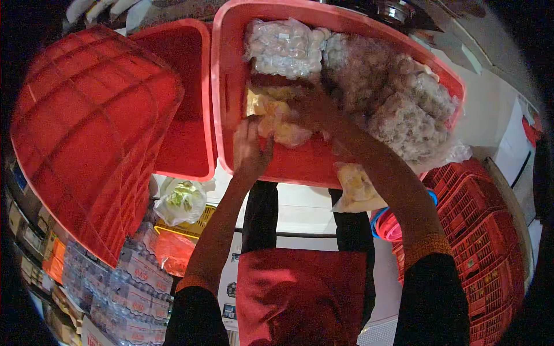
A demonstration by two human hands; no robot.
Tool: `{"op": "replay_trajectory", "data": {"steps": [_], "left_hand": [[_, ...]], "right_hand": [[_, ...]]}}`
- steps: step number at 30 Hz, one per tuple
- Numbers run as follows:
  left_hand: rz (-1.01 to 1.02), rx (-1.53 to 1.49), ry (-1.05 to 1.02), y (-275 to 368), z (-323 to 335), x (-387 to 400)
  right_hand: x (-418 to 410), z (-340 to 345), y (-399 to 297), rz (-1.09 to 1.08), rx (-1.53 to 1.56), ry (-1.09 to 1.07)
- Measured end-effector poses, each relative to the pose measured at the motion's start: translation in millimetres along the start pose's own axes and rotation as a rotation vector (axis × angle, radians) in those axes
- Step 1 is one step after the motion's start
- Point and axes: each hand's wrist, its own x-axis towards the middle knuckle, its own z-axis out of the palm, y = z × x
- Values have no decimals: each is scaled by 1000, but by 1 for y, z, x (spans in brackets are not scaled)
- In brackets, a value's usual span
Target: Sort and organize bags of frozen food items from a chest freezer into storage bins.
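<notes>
In a large red plastic tub [298, 166], yellowish food pieces in a clear plastic bag [283, 125] lie near the left wall. My left hand [253, 145] is at the bag's left side, its thumb apart from the fingers. Over the bag's right side reaches my right hand [309, 106]; shadow and blur hide its fingers and grip. Behind them sits a clear bag of pale round food [283, 47]. Bags of brownish-grey food [409, 125] fill the tub's right part. Another yellowish bag [357, 186] appears beneath my right forearm at the near rim.
An empty-looking red tub [181, 147] adjoins on the left, beside a tilted red crate [95, 116]. Bagged green vegetables [181, 201] rest near a yellow basket [190, 227]. Shrink-wrapped bottles [134, 281] stand lower left. Stacked red crates [471, 242] and pink and blue basins [387, 225] are at right.
</notes>
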Motion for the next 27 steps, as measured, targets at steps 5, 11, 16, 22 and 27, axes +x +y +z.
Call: {"op": "replay_trajectory", "data": {"steps": [5,11,16,22,27], "left_hand": [[238,149,-152,-23,23,42],[289,406,-550,-70,40,67],[-198,-484,-423,-79,60,62],[28,350,-574,-91,84,57],[92,863,-301,-107,105,35]], "right_hand": [[0,-31,-18,77,-18,-242],[-8,-53,-18,-22,118,-88],[-28,-55,-6,-79,-106,-77],[-28,-47,-6,-66,-162,-243],[-23,-36,-11,-137,-249,2]]}}
